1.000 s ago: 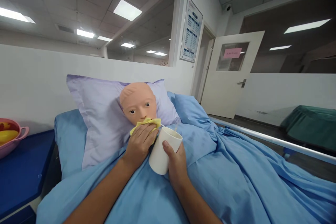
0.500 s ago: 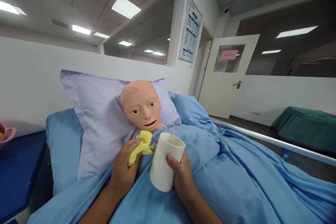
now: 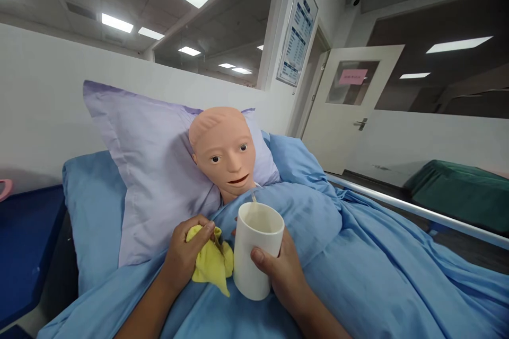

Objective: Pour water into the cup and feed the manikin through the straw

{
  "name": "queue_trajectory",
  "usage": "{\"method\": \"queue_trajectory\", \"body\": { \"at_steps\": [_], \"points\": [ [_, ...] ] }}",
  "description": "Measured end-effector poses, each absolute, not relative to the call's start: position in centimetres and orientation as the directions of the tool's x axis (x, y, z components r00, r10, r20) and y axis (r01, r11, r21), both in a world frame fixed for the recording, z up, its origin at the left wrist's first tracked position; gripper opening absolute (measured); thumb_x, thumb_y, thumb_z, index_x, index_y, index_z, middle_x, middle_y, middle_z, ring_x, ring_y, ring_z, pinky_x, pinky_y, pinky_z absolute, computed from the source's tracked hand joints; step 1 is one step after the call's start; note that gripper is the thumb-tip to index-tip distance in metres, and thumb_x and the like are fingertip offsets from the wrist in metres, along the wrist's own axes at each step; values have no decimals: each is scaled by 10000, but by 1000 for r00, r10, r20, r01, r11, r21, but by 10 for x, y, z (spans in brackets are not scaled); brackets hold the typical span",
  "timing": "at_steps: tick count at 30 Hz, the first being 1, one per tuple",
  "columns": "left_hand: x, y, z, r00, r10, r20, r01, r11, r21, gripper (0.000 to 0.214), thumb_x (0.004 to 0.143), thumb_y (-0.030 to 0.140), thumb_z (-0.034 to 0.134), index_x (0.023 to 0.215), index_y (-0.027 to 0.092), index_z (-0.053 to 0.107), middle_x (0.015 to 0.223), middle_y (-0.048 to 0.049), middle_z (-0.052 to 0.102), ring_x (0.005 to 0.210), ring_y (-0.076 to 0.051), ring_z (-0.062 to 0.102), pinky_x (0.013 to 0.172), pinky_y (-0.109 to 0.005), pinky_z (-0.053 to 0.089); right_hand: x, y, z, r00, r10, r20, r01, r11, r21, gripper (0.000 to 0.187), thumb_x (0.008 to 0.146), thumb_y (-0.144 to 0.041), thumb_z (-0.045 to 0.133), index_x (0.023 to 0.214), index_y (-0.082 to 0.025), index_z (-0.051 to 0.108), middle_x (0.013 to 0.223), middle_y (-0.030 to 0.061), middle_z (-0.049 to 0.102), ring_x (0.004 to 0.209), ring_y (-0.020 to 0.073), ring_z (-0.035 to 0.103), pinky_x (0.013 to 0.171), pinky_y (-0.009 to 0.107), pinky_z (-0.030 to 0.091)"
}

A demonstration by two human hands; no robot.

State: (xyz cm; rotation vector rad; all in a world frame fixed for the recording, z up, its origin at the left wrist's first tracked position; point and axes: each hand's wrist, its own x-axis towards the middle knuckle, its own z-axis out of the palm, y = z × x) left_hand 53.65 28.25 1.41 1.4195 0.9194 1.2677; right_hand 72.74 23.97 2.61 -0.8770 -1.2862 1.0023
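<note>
My left hand is closed on a crumpled yellow cloth, one corner of which hangs down. Close beside it, my right hand wraps round a white cup, thumb at the front and most fingers hidden behind. The cup is nearly upright, and a thin, pale straw-like stick rises from its far rim. Beyond both hands, a manikin with its mouth slightly open lies with its head on a lilac pillow. A blue quilt covers its body up to the neck.
A dark blue table stands at the left, with part of a pink handled container at its edge. A white bed rail runs along the right. Behind are a door standing ajar and a green-covered piece of furniture.
My left hand has drawn the yellow cloth down and away from the manikin's chin, and the cloth now hangs looser. The cup has become more upright. The view has shifted slightly.
</note>
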Motion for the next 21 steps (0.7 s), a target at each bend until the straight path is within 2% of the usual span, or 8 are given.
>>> {"method": "queue_trajectory", "body": {
  "at_steps": [5,10,14,17,21],
  "points": [
    [537,282,18,249,949,194,-135,-165,977,459,806,591,657,644,171,565,564,4,603,522,-125,555,514,-234,427,726,240,26,24,955,297,-91,298,-950,742,649,-610,823,1234,-227,575,1053,109,730,953,320,684,752,422,568],
    [533,289,18,371,914,160,-203,-89,975,467,810,589,650,637,163,566,511,15,548,464,-104,494,459,-223,369,725,241,29,26,957,289,-85,291,-953,720,650,-612,819,1208,-221,588,1013,93,728,887,286,686,688,376,566],
    [531,291,18,468,861,199,-189,-122,974,389,806,549,685,849,162,664,612,18,584,536,-89,502,503,-206,375,724,244,29,26,951,307,-99,308,-946,658,665,-592,819,1172,-226,615,966,66,728,831,248,684,703,359,567],
    [531,290,18,486,847,215,-204,-129,970,422,803,530,700,1032,176,685,649,22,594,560,-84,491,513,-201,359,724,247,29,31,953,301,-119,302,-946,623,676,-588,812,1149,-228,624,970,61,725,841,242,683,734,362,569],
    [532,290,18,426,877,223,-201,-149,968,408,812,528,689,980,157,711,608,22,570,547,-87,480,515,-213,350,724,250,31,31,961,275,-151,276,-949,628,674,-600,801,1140,-217,626,948,63,721,843,247,678,722,362,570]
  ]
}}
